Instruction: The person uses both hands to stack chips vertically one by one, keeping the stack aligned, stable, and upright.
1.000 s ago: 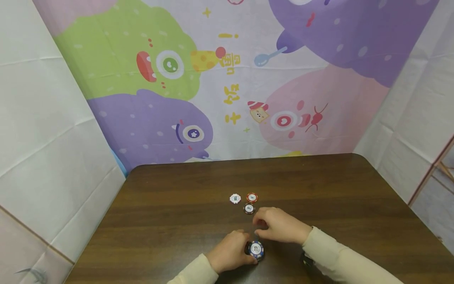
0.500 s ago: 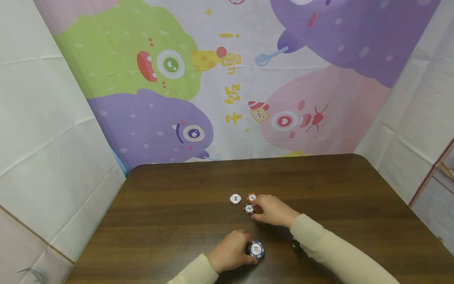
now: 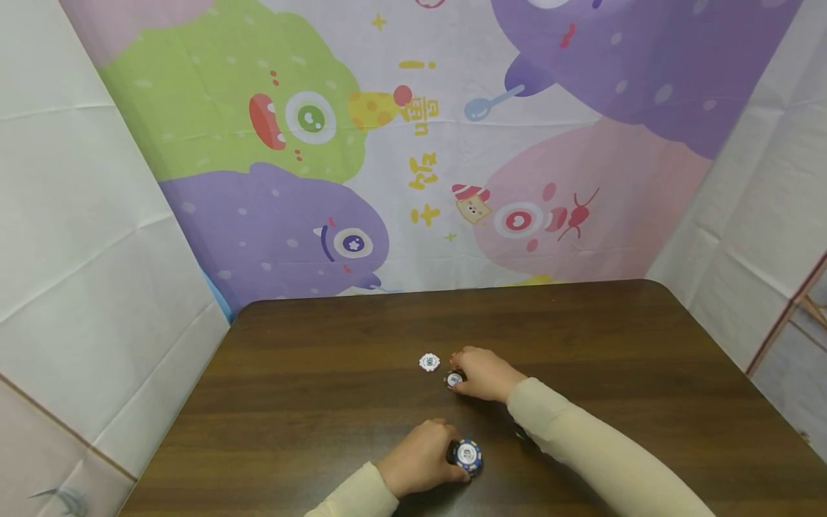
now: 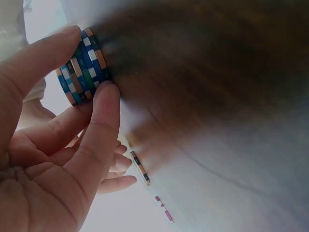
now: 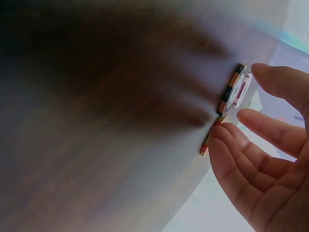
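My left hand [image 3: 418, 459] grips a short stack of poker chips [image 3: 467, 455] near the front of the table, a blue chip with a white centre on top. In the left wrist view, thumb and fingers hold the rims of the stack [image 4: 86, 67], which shows blue and green edges. Farther back, my right hand [image 3: 489, 375] is at a black poker chip [image 3: 454, 379], thumb and index finger apart about its edge. The right wrist view shows this black chip [image 5: 231, 91] flat on the table, other fingertips against a red poker chip [image 5: 206, 142], which the hand mostly hides in the head view.
A white poker chip [image 3: 429, 362] lies flat to the left of the black one. The dark brown wooden table [image 3: 310, 359] has rounded back corners. Behind it hangs a cloth [image 3: 400, 143] with cartoon monsters, and pale sheets [image 3: 97, 215] flank the sides.
My right hand has moved away from beside the stack, back and leftward to the black and red chips, covering most of the red one. The left hand has stayed on the stack.
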